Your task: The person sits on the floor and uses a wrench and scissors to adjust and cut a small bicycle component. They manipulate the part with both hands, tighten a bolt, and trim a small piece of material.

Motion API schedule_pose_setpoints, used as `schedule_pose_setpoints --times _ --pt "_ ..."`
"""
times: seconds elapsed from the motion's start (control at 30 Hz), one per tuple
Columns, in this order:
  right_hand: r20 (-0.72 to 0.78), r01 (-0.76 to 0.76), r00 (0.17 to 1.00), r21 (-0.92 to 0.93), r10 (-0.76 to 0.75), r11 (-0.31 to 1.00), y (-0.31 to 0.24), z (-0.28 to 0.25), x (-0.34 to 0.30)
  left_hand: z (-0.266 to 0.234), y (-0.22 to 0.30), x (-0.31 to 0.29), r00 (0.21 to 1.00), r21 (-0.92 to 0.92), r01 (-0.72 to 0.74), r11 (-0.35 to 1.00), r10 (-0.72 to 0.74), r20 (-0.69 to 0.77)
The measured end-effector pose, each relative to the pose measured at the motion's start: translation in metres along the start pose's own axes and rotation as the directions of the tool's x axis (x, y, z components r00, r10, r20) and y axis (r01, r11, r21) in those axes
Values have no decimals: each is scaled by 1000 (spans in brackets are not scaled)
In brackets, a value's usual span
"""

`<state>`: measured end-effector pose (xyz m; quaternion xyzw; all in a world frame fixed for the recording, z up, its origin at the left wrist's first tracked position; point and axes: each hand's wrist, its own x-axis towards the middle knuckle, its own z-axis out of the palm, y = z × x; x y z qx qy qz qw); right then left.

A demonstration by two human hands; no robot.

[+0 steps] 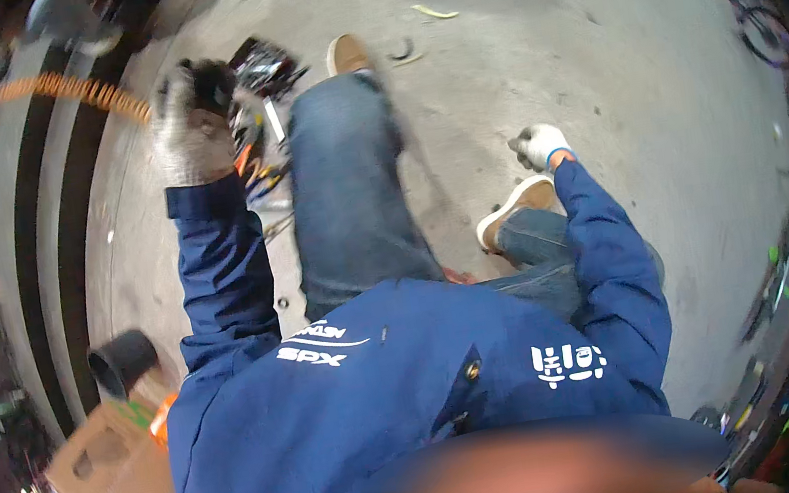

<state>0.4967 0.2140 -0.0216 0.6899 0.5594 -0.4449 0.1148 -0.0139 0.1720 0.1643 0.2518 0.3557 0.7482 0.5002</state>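
My left hand (193,134), in a pale work glove, is raised at the upper left and closed round a dark, blurred tool-like object (211,86). An orange coiled air hose (80,92) runs up to this hand from the left; whether it joins the object I cannot tell. Below the hand on the floor lie hand tools (262,176) with coloured handles, partly covered by my glove and sleeve. Close above my shoe, my right hand (539,145) is curled into a fist in a white glove. Its fingers hide whatever may be inside.
A black bag-like bundle (266,66) lies beyond my left hand. A dark bucket (124,361) and a cardboard box (129,475) stand at lower left. Bicycles (766,33) line the right edge. Scraps (434,12) lie on the concrete floor (529,56).
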Motion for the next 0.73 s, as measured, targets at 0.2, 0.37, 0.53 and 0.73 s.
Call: schedule_pose_setpoints --times 0.2,0.37,0.53,0.73 --pt "309 -4 936 485 -166 875 -34 179 42 -205 -26 -132 835 253 290 923 -114 -538" --pt "371 7 903 496 -219 868 -103 249 17 -293 -90 -289 499 125 738 663 -411 -763" --pt "380 41 887 500 -262 865 -144 270 5 -311 -153 -373 273 -68 897 437 -670 -691" --pt "225 -21 973 315 -53 949 -86 302 59 -301 -190 -395 225 -102 930 353 -766 -602"
